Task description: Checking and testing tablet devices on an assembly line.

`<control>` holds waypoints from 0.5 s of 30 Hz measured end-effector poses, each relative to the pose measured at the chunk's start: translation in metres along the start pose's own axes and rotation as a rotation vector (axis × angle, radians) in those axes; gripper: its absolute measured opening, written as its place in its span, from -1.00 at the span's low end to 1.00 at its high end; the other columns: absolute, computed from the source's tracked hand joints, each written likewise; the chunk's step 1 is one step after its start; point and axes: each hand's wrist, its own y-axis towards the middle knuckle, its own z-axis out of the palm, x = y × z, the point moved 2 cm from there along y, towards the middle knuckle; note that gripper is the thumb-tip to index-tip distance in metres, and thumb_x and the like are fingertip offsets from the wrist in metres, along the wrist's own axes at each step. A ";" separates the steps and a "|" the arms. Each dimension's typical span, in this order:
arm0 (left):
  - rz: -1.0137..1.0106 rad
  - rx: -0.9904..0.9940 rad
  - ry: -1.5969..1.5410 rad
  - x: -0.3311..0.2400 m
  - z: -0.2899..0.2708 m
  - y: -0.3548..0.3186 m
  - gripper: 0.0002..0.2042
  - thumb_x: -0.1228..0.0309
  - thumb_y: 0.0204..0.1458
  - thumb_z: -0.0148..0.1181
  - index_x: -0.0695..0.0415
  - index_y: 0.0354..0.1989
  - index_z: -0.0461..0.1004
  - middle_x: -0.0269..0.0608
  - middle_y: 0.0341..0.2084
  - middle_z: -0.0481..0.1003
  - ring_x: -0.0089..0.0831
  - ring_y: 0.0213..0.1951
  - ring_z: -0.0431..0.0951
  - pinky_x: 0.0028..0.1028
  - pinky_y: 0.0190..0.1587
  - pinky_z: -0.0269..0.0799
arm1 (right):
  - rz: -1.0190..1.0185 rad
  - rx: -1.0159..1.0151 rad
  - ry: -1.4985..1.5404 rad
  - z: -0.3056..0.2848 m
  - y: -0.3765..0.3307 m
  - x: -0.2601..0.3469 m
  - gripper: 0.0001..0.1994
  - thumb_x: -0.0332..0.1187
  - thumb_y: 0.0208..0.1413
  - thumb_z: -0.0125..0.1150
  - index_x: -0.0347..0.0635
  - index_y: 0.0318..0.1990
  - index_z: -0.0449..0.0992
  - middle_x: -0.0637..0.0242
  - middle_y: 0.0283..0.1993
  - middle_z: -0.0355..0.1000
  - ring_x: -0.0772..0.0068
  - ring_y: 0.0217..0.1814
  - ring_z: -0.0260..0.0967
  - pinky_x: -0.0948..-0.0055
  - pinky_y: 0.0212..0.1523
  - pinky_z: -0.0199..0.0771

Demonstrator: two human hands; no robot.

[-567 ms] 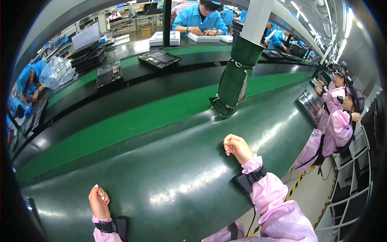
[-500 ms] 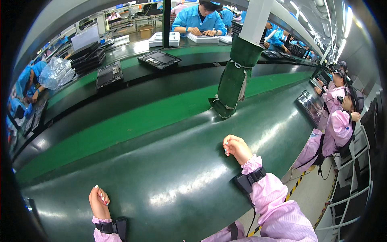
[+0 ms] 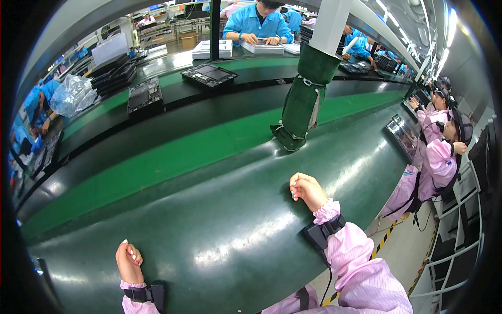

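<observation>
My left hand rests at the lower left on the dark green tabletop, its fingers loosely curled with nothing visible in them. My right hand lies farther right and farther away on the same surface. Its fingers are curled inward too, and no object shows in them. Each wrist wears a black strap with a box, the right one trailing a cable. Pink striped sleeves cover both forearms. The post wrapped in green cloth stands beyond my right hand, and neither hand touches it.
Beyond the table runs a green-striped conveyor. Opened laptop-like units lie on the far line, with a clear plastic bag at left. Across stands a person in blue working over white boxes. People in pink sit at right beside a device.
The opened units on the far line have shifted slightly to the right. The hands of the person in blue across from me have moved a little. My hands stay practically where they were.
</observation>
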 end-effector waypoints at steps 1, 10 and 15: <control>0.002 -0.011 0.002 0.000 0.000 0.000 -0.71 0.32 0.04 -0.13 0.05 -0.71 0.09 -0.42 -0.81 0.09 -0.64 -0.78 0.06 -0.61 -0.73 -0.07 | -0.020 0.034 0.011 0.001 0.000 0.001 -0.92 -0.49 -0.07 -0.15 -0.21 -0.48 0.31 0.41 -0.63 0.23 0.63 -0.62 0.18 0.63 -0.55 0.24; -0.012 0.008 0.037 0.001 -0.002 0.001 -0.71 0.26 0.04 -0.13 0.02 -0.69 0.09 -0.45 -0.81 0.06 -0.65 -0.77 0.03 -0.62 -0.73 -0.10 | -0.018 0.033 0.006 0.001 -0.002 0.001 -0.92 -0.47 -0.08 -0.13 -0.20 -0.48 0.33 0.43 -0.61 0.22 0.63 -0.59 0.16 0.65 -0.54 0.21; -0.010 -0.015 0.026 0.000 0.000 -0.001 -0.71 0.29 0.03 -0.14 0.04 -0.71 0.08 -0.43 -0.83 0.07 -0.64 -0.78 0.03 -0.60 -0.71 -0.11 | -0.007 -0.003 -0.011 0.000 -0.001 0.000 -0.91 -0.48 -0.06 -0.16 -0.21 -0.48 0.31 0.41 -0.64 0.22 0.63 -0.63 0.16 0.64 -0.57 0.23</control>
